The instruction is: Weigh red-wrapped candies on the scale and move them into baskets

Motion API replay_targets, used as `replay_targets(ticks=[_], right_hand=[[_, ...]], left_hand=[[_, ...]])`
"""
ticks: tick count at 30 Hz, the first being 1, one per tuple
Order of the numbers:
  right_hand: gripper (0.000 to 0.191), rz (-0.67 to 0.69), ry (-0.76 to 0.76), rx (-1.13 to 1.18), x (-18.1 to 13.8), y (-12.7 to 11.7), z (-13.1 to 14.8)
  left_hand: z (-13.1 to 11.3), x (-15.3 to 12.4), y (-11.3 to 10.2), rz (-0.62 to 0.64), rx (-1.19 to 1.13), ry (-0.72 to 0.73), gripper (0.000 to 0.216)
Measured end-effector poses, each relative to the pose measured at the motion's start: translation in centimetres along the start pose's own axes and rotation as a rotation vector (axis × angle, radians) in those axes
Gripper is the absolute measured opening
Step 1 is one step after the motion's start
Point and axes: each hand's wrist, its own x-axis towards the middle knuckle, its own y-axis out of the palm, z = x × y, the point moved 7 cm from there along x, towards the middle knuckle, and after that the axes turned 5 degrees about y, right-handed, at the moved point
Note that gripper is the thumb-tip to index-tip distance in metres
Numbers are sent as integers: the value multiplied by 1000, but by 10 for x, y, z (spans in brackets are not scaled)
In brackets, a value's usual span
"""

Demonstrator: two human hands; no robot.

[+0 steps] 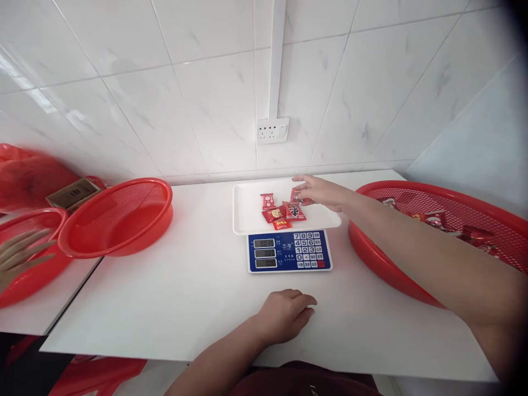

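Apparently partway through weighing. Already laid on the white weighing pan (247, 209) of the electronic scale (289, 261): small red wrapped packets (294, 211), bunched near the middle. Still off the scale: more such packets in the large red plastic basket (383, 269) at right. Readable on the display (264, 253): zeros in the lower two windows, something above zero in the top (last digit too faint to trust).

Reaching over the pan with the right hand (317, 192), fingertips at the packet beneath; cannot tell whether pinching it or letting go. Resting the left hand (284, 316) on the white table (198, 308), in front of the scale, relaxed and half curled, with nothing visible in its grasp.

To count: five packets on the pan, one partly covered; at least four in the right basket, not fully countable behind the forearm. Also one scale, two red baskets (144, 236) at left, one co-worker's hand (25, 256) over the farther one.
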Motion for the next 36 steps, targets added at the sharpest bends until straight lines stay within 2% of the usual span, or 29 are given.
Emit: replay_targets(ticks=[2, 8, 17, 24, 27, 32, 36], right_hand=[[64, -11, 37, 89, -3, -1, -1], [62, -44, 12, 200, -5, -2, -4], [48, -57, -22, 240, -4, 1, -3], [47, -56, -55, 255, -6, 3, 3], [50, -62, -77, 215, -9, 4, 7], [54, -72, -214, 58, -21, 2, 20], [48, -137, -285, -98, -40, -16, 20]], left_hand=[[0, 0, 1, 4, 3, 6, 26], [1, 0, 3, 20, -9, 1, 27], [3, -1, 4, 28, 2, -5, 27], [2, 1, 4, 36, -4, -1, 28], [1, 0, 4, 34, -8, 3, 28], [2, 0, 4, 32, -4, -2, 28], [2, 0, 3, 29, -6, 0, 28]])
